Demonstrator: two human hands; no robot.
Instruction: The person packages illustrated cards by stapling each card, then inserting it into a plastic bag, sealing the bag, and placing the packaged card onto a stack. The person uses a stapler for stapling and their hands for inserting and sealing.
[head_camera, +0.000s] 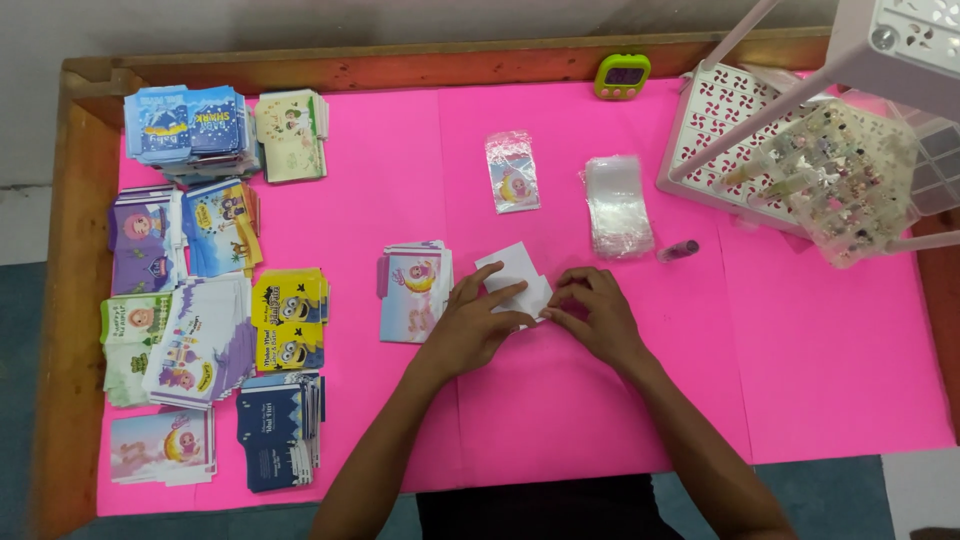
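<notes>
Folding looked underway: my left hand (468, 325) and right hand (590, 312) pinched a white card blank (515, 275), needing its next crease pressed flat.

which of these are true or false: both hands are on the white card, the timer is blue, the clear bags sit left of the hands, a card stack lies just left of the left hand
1. Both hands are on the white card. True: the left hand and right hand both touch it.
2. The timer is blue. False: it is green.
3. The stack of clear bags sits left of the hands. False: it lies beyond the right hand, toward the white rack.
4. A card stack lies just left of the left hand. True.
</notes>
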